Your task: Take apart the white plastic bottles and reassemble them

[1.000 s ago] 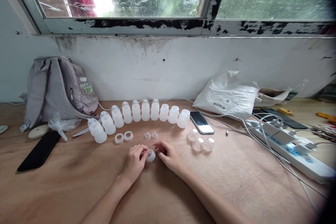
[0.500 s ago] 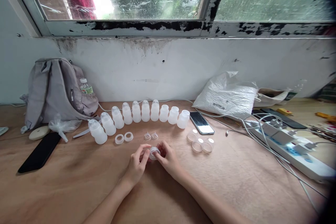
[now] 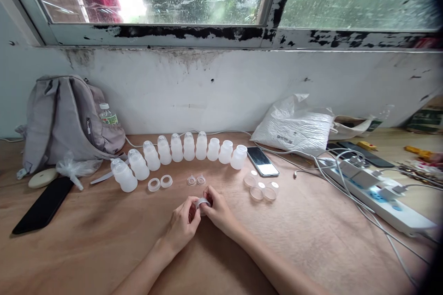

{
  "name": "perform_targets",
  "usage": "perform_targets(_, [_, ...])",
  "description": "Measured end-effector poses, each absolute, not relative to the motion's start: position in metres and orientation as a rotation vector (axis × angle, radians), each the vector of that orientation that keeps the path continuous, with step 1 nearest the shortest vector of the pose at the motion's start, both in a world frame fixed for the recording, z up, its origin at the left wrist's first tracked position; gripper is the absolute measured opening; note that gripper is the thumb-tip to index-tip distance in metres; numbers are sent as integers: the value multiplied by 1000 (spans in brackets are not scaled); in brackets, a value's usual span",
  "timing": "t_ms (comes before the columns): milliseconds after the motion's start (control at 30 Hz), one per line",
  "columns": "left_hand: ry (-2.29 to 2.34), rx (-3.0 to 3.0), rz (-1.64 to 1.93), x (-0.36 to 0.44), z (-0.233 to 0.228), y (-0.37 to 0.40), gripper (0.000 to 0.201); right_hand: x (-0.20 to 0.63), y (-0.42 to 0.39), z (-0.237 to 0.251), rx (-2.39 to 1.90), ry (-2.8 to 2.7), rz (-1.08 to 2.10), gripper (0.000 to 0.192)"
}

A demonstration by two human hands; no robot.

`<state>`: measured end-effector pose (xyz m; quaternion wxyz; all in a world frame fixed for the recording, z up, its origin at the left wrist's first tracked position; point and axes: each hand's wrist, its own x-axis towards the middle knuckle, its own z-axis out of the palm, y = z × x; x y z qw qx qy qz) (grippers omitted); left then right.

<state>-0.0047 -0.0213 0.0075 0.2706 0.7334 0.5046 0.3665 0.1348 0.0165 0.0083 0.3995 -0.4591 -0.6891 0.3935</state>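
Between my two hands is a whitish bottle collar ring, pinched from both sides just above the table. My left hand has its thumb and fingers closed on the ring's left side. On the right edge, my right hand grips it, with the thumb at the opening; the fingers partly hide the ring. Beyond them lie two clear nipples and, to the left, two loose collar rings. Several clear round caps lie to the right. An arc of frosted baby bottles stands behind, the three rightmost open-necked.
A phone lies right of the bottles. Farther right are a white power strip with cables and a plastic package. At left are a grey backpack, a black pouch and a plastic bag.
The ring has tilted between my hands, and my left hand has turned and closed further around it. The whole view has shifted slightly.
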Motion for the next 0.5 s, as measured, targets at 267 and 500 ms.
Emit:
perform_targets(267, [1355, 1967, 998, -5, 8, -24, 16, 133, 17, 5, -1130, -1775, 946, 12])
perform_targets(500, [1310, 1640, 1066, -7, 12, -21, 25, 135, 16, 3, -1110, -1769, 886, 13])
